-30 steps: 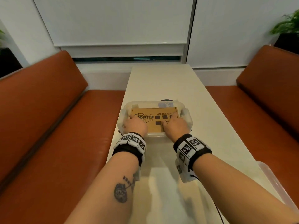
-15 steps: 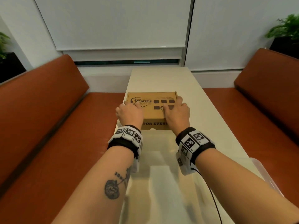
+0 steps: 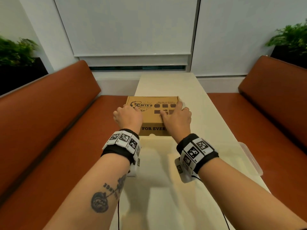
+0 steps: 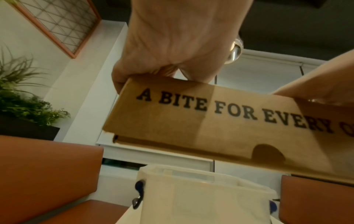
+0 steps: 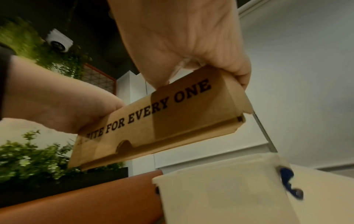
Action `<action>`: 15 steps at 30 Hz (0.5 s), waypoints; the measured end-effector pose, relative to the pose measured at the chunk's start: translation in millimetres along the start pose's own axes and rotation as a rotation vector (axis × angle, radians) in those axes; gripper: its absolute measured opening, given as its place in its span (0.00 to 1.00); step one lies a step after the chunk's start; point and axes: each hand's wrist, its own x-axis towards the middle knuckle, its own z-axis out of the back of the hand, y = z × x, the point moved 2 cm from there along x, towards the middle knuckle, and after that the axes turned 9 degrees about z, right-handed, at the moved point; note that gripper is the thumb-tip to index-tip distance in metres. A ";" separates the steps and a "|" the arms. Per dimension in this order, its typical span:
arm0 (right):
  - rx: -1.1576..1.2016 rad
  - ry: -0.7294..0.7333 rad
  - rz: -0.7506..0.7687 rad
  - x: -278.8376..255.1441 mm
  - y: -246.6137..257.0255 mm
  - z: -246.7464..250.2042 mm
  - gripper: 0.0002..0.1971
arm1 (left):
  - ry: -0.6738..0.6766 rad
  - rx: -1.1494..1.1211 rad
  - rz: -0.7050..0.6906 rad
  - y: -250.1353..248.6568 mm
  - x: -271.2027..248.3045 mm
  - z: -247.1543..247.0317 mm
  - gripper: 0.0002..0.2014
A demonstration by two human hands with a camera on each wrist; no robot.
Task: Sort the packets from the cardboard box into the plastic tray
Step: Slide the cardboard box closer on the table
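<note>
Nearest, two banded wrists reach out over the pale table (image 3: 166, 188). The left hand (image 3: 127, 117) and right hand (image 3: 177, 119) each grip one end of the single cardboard box (image 3: 149, 120), thumbs on the lid; the fingers below are hidden. The box is closed and held in the air above one translucent plastic tray (image 4: 191, 197), its long axis left to right and its lettered front toward the person. No packets show. Beyond, a plant (image 3: 15, 52) is blurred.

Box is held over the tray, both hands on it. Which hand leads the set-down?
Right, probably. The right hand grips the right end of the cardboard box, next to bare table; the left hand is at the bench-side edge.
</note>
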 end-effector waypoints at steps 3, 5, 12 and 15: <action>0.012 0.022 -0.014 -31.6 -1.0 -5.9 0.36 | -0.019 0.004 -0.004 22.4 -18.4 0.5 0.22; 0.023 0.048 -0.031 -48.8 -4.4 -11.5 0.34 | -0.016 -0.018 0.006 37.9 -29.9 -6.0 0.21; 0.030 0.178 -0.091 -104.5 -31.1 -44.4 0.33 | 0.110 0.002 0.114 96.8 -66.8 -61.5 0.21; 0.024 0.278 -0.162 -117.4 -48.4 -58.2 0.32 | 0.177 0.024 0.114 109.6 -73.3 -84.2 0.21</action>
